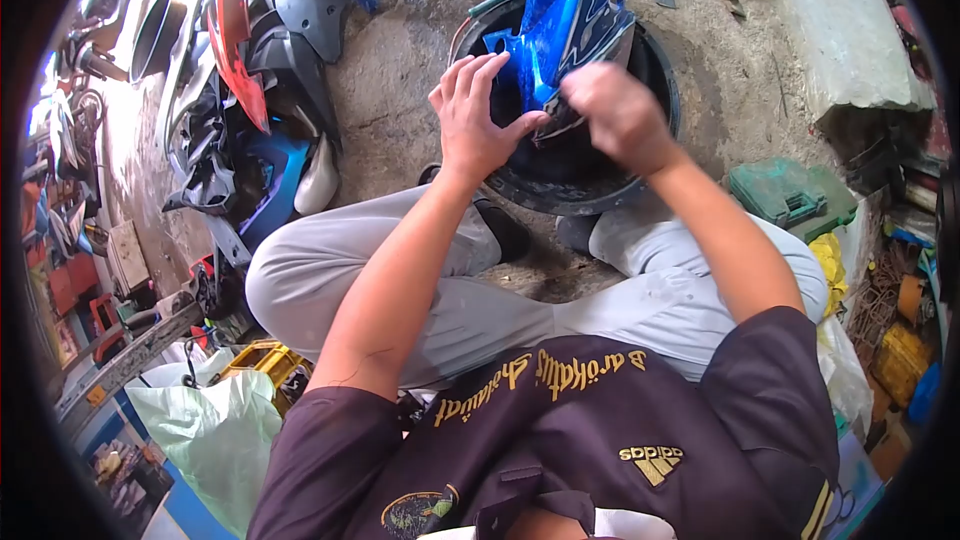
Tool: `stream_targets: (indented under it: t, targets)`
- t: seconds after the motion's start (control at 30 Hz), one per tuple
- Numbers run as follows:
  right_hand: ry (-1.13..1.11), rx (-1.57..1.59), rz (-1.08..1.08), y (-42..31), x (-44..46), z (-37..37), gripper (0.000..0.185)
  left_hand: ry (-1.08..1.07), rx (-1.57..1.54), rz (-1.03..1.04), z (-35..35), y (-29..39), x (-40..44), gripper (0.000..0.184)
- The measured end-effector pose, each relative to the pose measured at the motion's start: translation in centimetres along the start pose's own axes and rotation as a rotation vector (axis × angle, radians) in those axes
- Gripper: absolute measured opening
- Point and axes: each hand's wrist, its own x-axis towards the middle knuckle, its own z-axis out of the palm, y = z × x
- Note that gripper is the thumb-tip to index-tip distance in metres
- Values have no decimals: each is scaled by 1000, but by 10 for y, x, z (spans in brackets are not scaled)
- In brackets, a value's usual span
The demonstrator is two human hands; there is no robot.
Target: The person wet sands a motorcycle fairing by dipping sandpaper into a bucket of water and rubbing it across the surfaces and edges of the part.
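A blue motorcycle body panel (545,35) with dark and silver graphics leans in a round black tub (570,202) between my legs. My left hand (475,125) is spread at the panel's left edge, the thumb stretched towards its lower end; the fingers look to rest against it without wrapping round it. Curled into a fist, my right hand (618,118) is against or just above the panel's lower right side. Motion blurs it, and whatever its fingers hold is hidden.
Several motorcycle panels lie to the left, among them a red one (235,50). A green plastic case (780,190) sits at the right, below a concrete ledge (835,30). A pale plastic bag (215,430) and a yellow crate (270,365) are at the lower left.
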Motion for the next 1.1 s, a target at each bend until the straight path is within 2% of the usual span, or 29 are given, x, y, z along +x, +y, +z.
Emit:
stream_targets:
  t: [0.1, 0.17, 0.23, 0.37, 0.4, 0.43, 0.5, 0.57, 0.63, 0.73, 0.87, 0.97, 1.0, 1.03, 1.1]
  targets:
    - [154, -113, 118, 28, 1, -6, 35, 18, -8, 21, 1, -1, 0, 95]
    - [30, -53, 133, 11, -13, 10, 35, 14, -8, 13, 2, -1, 0, 96]
    - [69, -111, 116, -5, -18, 19, 35, 5, -5, 13, 1, -1, 1, 96]
    - [36, -73, 100, 16, -15, 5, 33, 12, 5, 23, 1, -2, 1, 97]
    - [40, -68, 111, 21, -16, 6, 33, 12, 7, 21, 2, -2, 0, 97]
    - [57, -82, 209, 23, -16, 5, 34, 12, 10, 19, 3, -3, 0, 97]
    - [24, -101, 90, 7, -19, 13, 35, 8, 16, 13, 2, -3, -1, 97]
    - [-37, 10, 10, -16, -9, 11, 36, 1, 17, 14, 3, -4, 0, 97]
    - [-26, 26, -10, -5, -6, 7, 35, -4, 8, 4, 3, 0, 2, 97]
    - [53, -131, 182, 22, -8, 1, 33, 7, 0, 9, 2, -4, 1, 97]
    - [-38, 15, -2, -19, -6, 13, 33, 13, 6, 6, 3, -3, 0, 96]
    - [-38, 39, 87, 3, -2, 3, 32, 2, 5, 0, 3, 0, 3, 95]
    - [58, -28, 118, 18, -6, 3, 32, 4, 4, -7, 2, 1, 2, 95]
    - [38, -97, 183, 22, -5, 1, 31, 7, 3, -19, 1, 1, 0, 95]
    - [-18, -59, 109, 3, -13, 9, 31, 7, -3, -11, 1, -1, -1, 96]
